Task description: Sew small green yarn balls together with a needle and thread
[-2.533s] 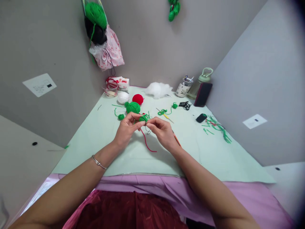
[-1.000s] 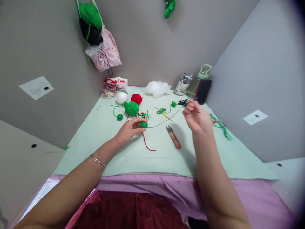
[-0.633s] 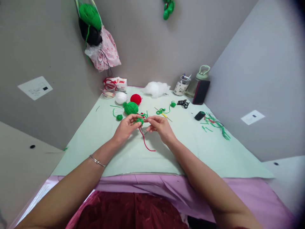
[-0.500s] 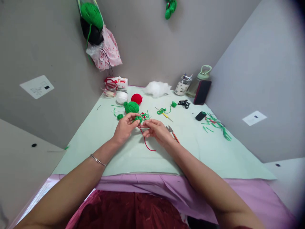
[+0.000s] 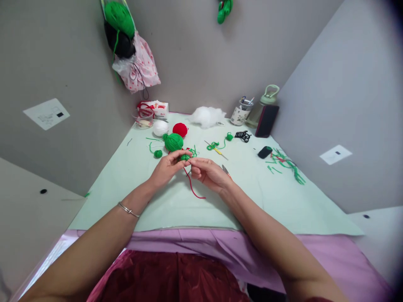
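Between the thumb and fingers of my left hand (image 5: 163,170) is a small green yarn piece (image 5: 185,157), partly covered by the fingertips. My right hand (image 5: 209,174) meets it from the right, thumb and forefinger pinched at its edge. Whatever thin thing sits in that pinch is too small to make out. From the green piece a red yarn tail (image 5: 192,188) hangs down and curls onto the table. Just behind the hands lie a big green yarn ball (image 5: 173,142) and some red and green yarn bits. Scissors (image 5: 226,170) show partly beyond my right wrist.
White (image 5: 160,128) and red yarn balls (image 5: 180,129) sit behind, near white stuffing (image 5: 208,117). A yellow-handled crochet hook (image 5: 217,149) lies right of centre. Yarn scraps (image 5: 288,165), a phone (image 5: 267,121), a bottle (image 5: 268,98) and a pen cup (image 5: 242,113) stand rightward.
My right hand's fingers have closed in tighter against the green piece, and the left fingers now reach further over it. The scissors are more hidden by my right hand.
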The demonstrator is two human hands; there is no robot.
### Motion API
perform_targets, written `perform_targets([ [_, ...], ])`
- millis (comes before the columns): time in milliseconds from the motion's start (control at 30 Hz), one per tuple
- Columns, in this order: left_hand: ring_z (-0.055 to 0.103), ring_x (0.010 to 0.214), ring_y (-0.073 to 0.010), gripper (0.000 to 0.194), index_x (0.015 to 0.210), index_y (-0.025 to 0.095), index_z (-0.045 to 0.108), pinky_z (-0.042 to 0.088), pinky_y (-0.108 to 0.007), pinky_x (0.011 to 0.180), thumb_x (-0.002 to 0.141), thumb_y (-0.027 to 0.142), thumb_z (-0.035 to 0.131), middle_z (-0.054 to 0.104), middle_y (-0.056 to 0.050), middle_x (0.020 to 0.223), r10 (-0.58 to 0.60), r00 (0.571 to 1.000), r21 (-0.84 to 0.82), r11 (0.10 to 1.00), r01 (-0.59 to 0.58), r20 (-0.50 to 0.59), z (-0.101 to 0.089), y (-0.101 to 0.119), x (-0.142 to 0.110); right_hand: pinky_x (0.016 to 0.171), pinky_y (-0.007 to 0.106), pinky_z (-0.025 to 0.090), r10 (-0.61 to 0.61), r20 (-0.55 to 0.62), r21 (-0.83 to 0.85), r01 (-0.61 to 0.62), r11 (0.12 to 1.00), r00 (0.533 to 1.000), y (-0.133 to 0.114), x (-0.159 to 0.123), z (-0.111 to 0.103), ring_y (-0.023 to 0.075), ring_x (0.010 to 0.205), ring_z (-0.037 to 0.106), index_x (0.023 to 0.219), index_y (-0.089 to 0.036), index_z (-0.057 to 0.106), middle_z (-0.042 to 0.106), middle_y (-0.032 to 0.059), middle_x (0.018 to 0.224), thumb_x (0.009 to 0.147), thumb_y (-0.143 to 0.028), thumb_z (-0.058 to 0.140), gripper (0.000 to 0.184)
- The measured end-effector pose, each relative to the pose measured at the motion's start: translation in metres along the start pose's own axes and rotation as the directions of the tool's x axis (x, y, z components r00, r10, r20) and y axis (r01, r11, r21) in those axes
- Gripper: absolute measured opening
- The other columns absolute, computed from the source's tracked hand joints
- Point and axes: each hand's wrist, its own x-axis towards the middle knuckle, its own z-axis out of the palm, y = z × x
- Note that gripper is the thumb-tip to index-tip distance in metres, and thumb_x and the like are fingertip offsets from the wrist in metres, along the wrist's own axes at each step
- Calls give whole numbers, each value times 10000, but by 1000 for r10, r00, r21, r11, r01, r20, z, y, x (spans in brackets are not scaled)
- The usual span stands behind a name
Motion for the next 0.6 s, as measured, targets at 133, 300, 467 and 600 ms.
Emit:
perform_targets([
  [133, 631, 1035, -221, 324, 1172, 235, 739, 471, -356, 963, 879, 362, 681, 711, -70, 1113, 67, 997, 120, 990, -71, 35, -1, -2, 0, 521, 227, 287, -24, -15, 19, 24, 1000, 1000, -3, 1, -2, 60, 523, 307, 823, -122, 730, 402, -75, 549, 736, -328, 806, 236],
  [300, 591, 1160, -247, 269, 1119, 229, 762, 427, -409, 1070, 905, 340, 642, 704, -92, 1167, 186, 980, 206, 959, -197, 75, 1, -8, 0, 504, 222, 247, -61, -24, 14, 61, 998, 998, -8, 1, -3, 55, 526, 245, 789, -116, 734, 354, -82, 542, 708, -323, 831, 242],
  [467, 651, 959, -209, 385, 1227, 222, 717, 482, -390, 966, 874, 376, 696, 721, -72, 1096, 3, 998, 6, 1000, -3, 60, 0, -8, 1, 525, 226, 271, -114, -25, -125, 110, 986, 993, -17, -7, 0, 56, 522, 313, 812, -129, 738, 417, -67, 532, 755, -379, 799, 264],
  [600, 649, 1007, -206, 433, 1275, 239, 689, 457, -374, 994, 870, 391, 716, 742, -63, 1085, -86, 994, -199, 975, 97, 64, -2, -4, 2, 595, 255, 395, -215, 13, -401, 202, 894, 976, -24, -18, 0, 93, 572, 460, 882, -167, 757, 601, -9, 625, 845, -415, 712, 255],
])
